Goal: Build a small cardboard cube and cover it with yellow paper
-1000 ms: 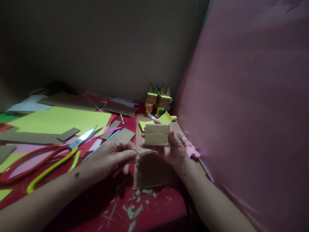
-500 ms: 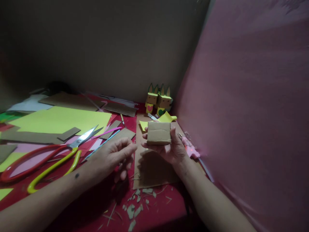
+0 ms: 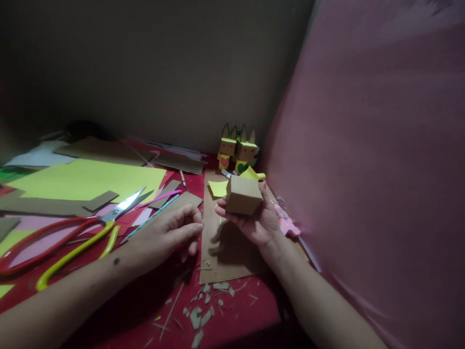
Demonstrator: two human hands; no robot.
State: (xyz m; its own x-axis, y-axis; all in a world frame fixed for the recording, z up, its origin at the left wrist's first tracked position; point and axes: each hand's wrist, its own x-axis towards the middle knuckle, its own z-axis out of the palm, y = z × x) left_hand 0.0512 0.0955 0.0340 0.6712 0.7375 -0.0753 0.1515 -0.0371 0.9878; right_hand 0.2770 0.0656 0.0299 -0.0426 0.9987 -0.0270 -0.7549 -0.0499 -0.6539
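A small brown cardboard box (image 3: 243,195) rests on the palm and fingers of my right hand (image 3: 256,220), tilted so that its top and two sides show. Beneath it lies a flat cardboard sheet (image 3: 214,261), with the hand's shadow on it. My left hand (image 3: 179,230) hovers left of that sheet, its fingers curled loosely with the thumb beside them; I cannot make out anything between them. Large scissors (image 3: 112,218) with red and yellow handles lie open beyond my left forearm. A blue stick (image 3: 154,215) and a pink strip (image 3: 160,198) lie near the left hand.
Two cardboard figures with hearts (image 3: 236,152) stand at the back. A pink glue gun (image 3: 286,223) lies beside the pink wall. Yellow paper (image 3: 90,179) and cardboard pieces cover the left side. Scraps (image 3: 196,317) are scattered on the red surface (image 3: 232,334) in front.
The box has turned and tilted in my right hand, showing its top and side instead of one flat face. My left hand has shifted slightly up and left.
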